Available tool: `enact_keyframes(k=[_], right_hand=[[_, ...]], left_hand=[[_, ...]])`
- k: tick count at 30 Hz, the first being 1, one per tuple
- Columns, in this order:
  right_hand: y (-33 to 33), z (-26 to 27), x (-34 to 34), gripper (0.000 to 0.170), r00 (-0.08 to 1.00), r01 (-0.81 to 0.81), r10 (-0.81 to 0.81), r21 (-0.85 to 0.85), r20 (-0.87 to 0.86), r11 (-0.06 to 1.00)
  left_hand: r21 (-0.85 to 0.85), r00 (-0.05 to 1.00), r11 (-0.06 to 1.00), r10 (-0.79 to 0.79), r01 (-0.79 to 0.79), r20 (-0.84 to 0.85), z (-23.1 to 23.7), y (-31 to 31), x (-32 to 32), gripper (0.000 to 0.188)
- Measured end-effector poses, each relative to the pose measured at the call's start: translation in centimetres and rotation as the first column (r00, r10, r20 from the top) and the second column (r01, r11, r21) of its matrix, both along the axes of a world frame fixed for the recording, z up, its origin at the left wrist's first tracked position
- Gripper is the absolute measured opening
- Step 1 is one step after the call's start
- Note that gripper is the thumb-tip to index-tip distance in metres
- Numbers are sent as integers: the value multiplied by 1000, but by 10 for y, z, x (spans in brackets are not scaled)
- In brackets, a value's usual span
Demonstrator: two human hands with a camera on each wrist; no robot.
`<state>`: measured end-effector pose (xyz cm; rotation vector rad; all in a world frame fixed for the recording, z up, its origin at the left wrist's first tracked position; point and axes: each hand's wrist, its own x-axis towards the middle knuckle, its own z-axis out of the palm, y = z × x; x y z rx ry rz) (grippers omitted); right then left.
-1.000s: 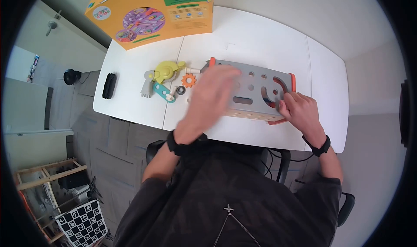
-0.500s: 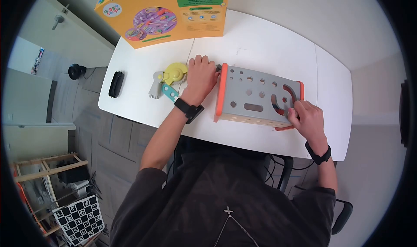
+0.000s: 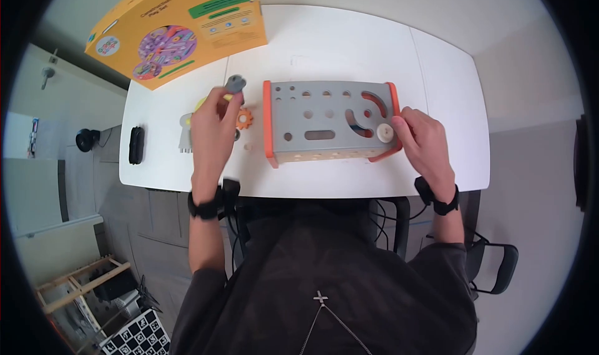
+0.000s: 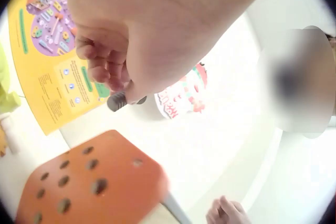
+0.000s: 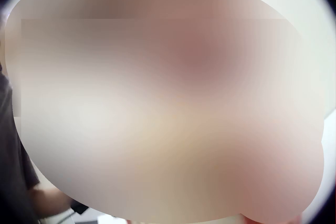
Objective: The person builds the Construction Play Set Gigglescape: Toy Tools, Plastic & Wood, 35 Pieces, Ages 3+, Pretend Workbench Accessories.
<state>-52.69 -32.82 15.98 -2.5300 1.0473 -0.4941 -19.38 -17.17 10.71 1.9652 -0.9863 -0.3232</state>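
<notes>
Pinching a grey toy piece (image 3: 236, 83) by fingertips alone, the left hand (image 3: 215, 133) might let it twist and drop near the orange gear (image 3: 244, 118) just to that hand's right. The perforated toy toolbox (image 3: 319, 123) lies between both hands; the right hand (image 3: 427, 146), curled at its end, grip unclear, could nudge the cream disc (image 3: 385, 133) just leftward.

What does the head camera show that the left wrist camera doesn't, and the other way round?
Only the head view shows the cream disc on the slotted grey top, and the long black object on the left. Only the left wrist view shows the many-holed face of the orange end panel and a red-and-green print. Both show the left hand holding a grey piece, plus the yellow box.
</notes>
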Motion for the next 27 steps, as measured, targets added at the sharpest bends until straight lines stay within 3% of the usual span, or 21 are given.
enact_keyframes(k=[3, 6, 10, 16, 19, 22, 27], right_hand=[[32, -3, -3, 16, 960, -181, 104, 294, 261, 939], [71, 7, 3, 23, 938, -303, 177, 453, 299, 838], [94, -16, -4, 35, 941, -280, 142, 467, 308, 839], [103, -42, -22, 33, 956, -149, -5, 499, 294, 854], [102, -56, -23, 30, 967, -111, 23, 335, 254, 936], [96, -67, -24, 27, 973, -119, 62, 256, 221, 959], [93, -67, -20, 26, 976, -152, 148, 14, 161, 988]], left_hand=[[-149, 981, 983, -82, 109, 176, 6, 35, -48, 22], [-190, 894, 902, -316, 387, 318, -5, 49, -96, 34], [-135, 790, 814, -487, 565, 374, -13, 39, -138, 38], [-104, 785, 798, -547, 594, 290, -26, 29, -160, 36], [-144, 822, 813, -536, 564, 192, -29, 28, -168, 39], [-157, 837, 823, -546, 545, 43, -34, 33, -171, 43], [-93, 826, 825, -562, 558, -31, -46, 40, -168, 43]])
